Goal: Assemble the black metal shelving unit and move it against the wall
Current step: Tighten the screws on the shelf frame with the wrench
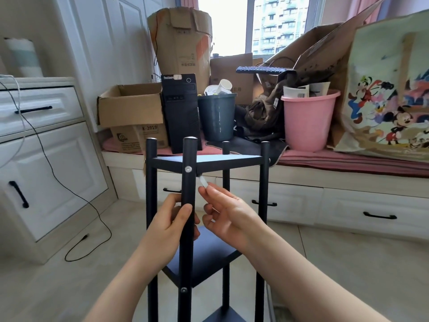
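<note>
Behind us the cushioned window seat (348, 159) is crowded: a pink plastic bucket (308, 122) stuffed with papers, a dark bin (217, 117) with paper cups, open cardboard boxes (132, 108) and a black computer tower (181, 112). Our black metal shelving unit (206, 162) stands upright on the tiled floor just before that seat, with round posts and flat shelves. Our left hand (171, 221) curls around the front post; our right hand (222, 212) pinches a small white piece (203, 182), perhaps a plastic tab, beneath the top shelf.
</note>
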Motion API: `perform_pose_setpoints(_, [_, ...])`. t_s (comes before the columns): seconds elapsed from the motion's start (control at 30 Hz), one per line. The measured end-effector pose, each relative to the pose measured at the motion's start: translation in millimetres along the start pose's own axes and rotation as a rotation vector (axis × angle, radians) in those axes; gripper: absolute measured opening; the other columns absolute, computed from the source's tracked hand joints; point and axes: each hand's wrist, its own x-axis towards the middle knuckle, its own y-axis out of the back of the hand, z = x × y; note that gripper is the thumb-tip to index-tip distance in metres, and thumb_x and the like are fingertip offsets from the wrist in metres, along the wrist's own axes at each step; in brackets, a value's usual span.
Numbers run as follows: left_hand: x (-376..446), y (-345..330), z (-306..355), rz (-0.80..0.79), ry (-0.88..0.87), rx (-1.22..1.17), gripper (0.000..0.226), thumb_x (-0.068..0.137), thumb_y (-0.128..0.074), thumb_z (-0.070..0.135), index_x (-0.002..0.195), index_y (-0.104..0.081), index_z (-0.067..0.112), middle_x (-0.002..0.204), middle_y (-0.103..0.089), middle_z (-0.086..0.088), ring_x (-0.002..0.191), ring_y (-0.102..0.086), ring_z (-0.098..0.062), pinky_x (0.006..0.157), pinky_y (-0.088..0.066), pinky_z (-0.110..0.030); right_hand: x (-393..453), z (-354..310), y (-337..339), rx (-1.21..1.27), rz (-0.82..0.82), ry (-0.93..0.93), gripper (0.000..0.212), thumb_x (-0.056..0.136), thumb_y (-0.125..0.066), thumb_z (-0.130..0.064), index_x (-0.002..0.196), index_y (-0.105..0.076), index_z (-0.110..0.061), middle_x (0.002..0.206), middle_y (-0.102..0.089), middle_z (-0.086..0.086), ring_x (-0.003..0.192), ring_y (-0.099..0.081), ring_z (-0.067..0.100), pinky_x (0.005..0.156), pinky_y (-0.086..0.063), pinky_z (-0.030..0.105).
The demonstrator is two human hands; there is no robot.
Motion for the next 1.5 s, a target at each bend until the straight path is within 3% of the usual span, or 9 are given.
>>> perform_pose_setpoints(0.23, [-2.9, 4.0, -2.5, 0.017, -0.009, -0.02, 0.013, 0.102, -0.047, 0.024, 0.11, -0.057, 0.021, 0.08, -0.069, -0.009, 0.071, -0.07, -0.027, 0.068, -0.063, -0.034, 4.2, 4.8, -6.3, -0.032, 0.021, 0.023, 0.009, 0.087, -0.073, -0.01, 0.089, -0.08, -0.015, 0.102, -0.073, 0.007, 0.069, -0.052, 0.011, 0.058, -0.042, 0.022])
perform_pose_setpoints(0.37, [-4.2, 6.6, -3.8, 0.013, 0.002, -0.033, 0.02, 0.096, -0.049, 0.033, 0.11, -0.058, 0.022, 0.079, -0.069, -0.01, 0.073, -0.07, -0.029, 0.07, -0.063, -0.037, 5.1, 8.2, -9.8, -0.17, 0.092, 0.08, 0.017, 0.082, -0.079, -0.016, 0.099, -0.079, -0.015, 0.115, -0.07, 0.011, 0.084, -0.05, 0.015, 0.061, -0.041, 0.024])
perform_pose_setpoints(0.6, [-5.3, 8.3, -3.7, 0.01, 0.022, -0.049, 0.03, 0.088, -0.05, 0.042, 0.11, -0.059, 0.024, 0.077, -0.068, -0.009, 0.07, -0.069, -0.029, 0.068, -0.062, -0.035, 2.9, 7.6, -17.0, -0.322, 0.174, 0.25, 0.007, 0.084, -0.077, -0.018, 0.09, -0.077, -0.021, 0.096, -0.076, -0.006, 0.081, -0.058, 0.006, 0.069, -0.041, 0.026])
perform_pose_setpoints(0.83, [-4.6, 6.0, -1.7, -0.006, 0.008, -0.002, 0.016, 0.103, -0.046, 0.024, 0.111, -0.06, 0.025, 0.078, -0.068, -0.008, 0.07, -0.069, -0.028, 0.07, -0.062, -0.036, 3.6, 11.0, -20.4, -0.483, 0.157, 0.521, 0.016, 0.09, -0.069, -0.005, 0.084, -0.058, -0.016, 0.066, -0.07, -0.012, 0.059, -0.061, -0.001, 0.059, -0.045, 0.014])
perform_pose_setpoints(1.0, [-5.7, 5.4, 1.9, -0.018, 0.007, 0.011, 0.022, 0.096, -0.048, 0.036, 0.112, -0.059, 0.027, 0.079, -0.069, -0.008, 0.071, -0.069, -0.027, 0.069, -0.061, -0.031, 5.0, 9.8, -15.9, -0.487, 0.183, 0.548, 0.016, 0.088, -0.071, -0.007, 0.096, -0.059, -0.013, 0.075, -0.076, -0.006, 0.061, -0.063, 0.0, 0.062, -0.047, 0.011])
perform_pose_setpoints(1.2, [-8.7, 4.6, 4.0, -0.025, 0.006, 0.004, 0.032, 0.087, -0.048, 0.044, 0.113, -0.059, 0.028, 0.082, -0.069, -0.011, 0.073, -0.07, -0.028, 0.07, -0.061, -0.028, 6.6, 10.1, -14.0, -0.514, 0.117, 0.583, 0.012, 0.089, -0.068, 0.0, 0.098, -0.074, -0.003, 0.089, -0.077, 0.001, 0.087, -0.073, 0.008, 0.078, -0.054, 0.017])
perform_pose_setpoints(1.3, [-8.2, 3.5, 3.4, -0.034, 0.001, 0.003, 0.024, 0.095, -0.047, 0.037, 0.114, -0.059, 0.029, 0.082, -0.07, -0.01, 0.074, -0.07, -0.028, 0.073, -0.062, -0.031, 8.5, 12.9, -12.6, -0.706, 0.15, 0.672, 0.008, 0.09, -0.067, -0.003, 0.097, -0.07, -0.004, 0.087, -0.076, 0.002, 0.082, -0.072, 0.008, 0.076, -0.056, 0.023])
perform_pose_setpoints(1.4, [-8.5, 2.9, 4.0, -0.042, -0.003, 0.004, 0.029, 0.091, -0.047, 0.04, 0.115, -0.059, 0.029, 0.082, -0.07, -0.009, 0.074, -0.07, -0.027, 0.073, -0.061, -0.03, 9.8, 17.2, -10.9, -0.893, 0.173, 0.731, 0.003, 0.093, -0.064, -0.008, 0.094, -0.064, -0.011, 0.074, -0.072, -0.006, 0.066, -0.064, 0.001, 0.065, -0.047, 0.014])
perform_pose_setpoints(1.5, [-7.9, 2.6, 2.8, -0.04, 0.0, 0.001, 0.023, 0.095, -0.047, 0.034, 0.114, -0.06, 0.029, 0.082, -0.07, -0.009, 0.074, -0.07, -0.027, 0.073, -0.061, -0.03, 13.1, 20.4, -8.4, -0.965, 0.192, 0.776, 0.002, 0.095, -0.063, -0.01, 0.097, -0.064, -0.01, 0.079, -0.073, -0.005, 0.07, -0.066, 0.004, 0.066, -0.046, 0.013])
